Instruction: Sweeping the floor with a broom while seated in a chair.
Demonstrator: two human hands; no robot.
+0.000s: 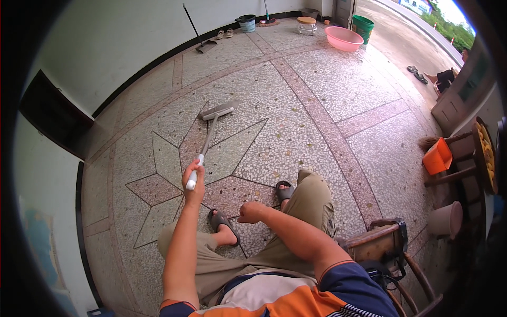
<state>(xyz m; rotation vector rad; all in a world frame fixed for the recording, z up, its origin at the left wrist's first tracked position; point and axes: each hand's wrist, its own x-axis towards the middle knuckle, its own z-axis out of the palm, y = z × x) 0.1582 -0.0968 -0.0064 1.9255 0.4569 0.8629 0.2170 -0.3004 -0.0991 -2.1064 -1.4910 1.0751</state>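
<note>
My left hand (pixel 193 180) grips the white plastic handle of a brush (pixel 210 134). Its grey shaft runs forward from my fist to a wide white head (pixel 218 113) with dark bristles, which is at the terrazzo floor (pixel 253 146) ahead of me. Scattered leaf bits and small specks lie on that floor, mostly ahead and to the right. My right hand (pixel 252 212) hangs between my knees with the fingers curled in, and no object shows in it. I am seated, with both feet in dark slides.
A wooden chair (pixel 370 239) is close on my right. Beyond it stand an orange bin (pixel 437 156) and a pale bucket (pixel 445 219). A pink basin (pixel 344 39), a green bucket (pixel 363 28), a stool (pixel 306 24) and a dustpan (pixel 206 46) are at the far side. A person (pixel 445 78) sits outside the doorway.
</note>
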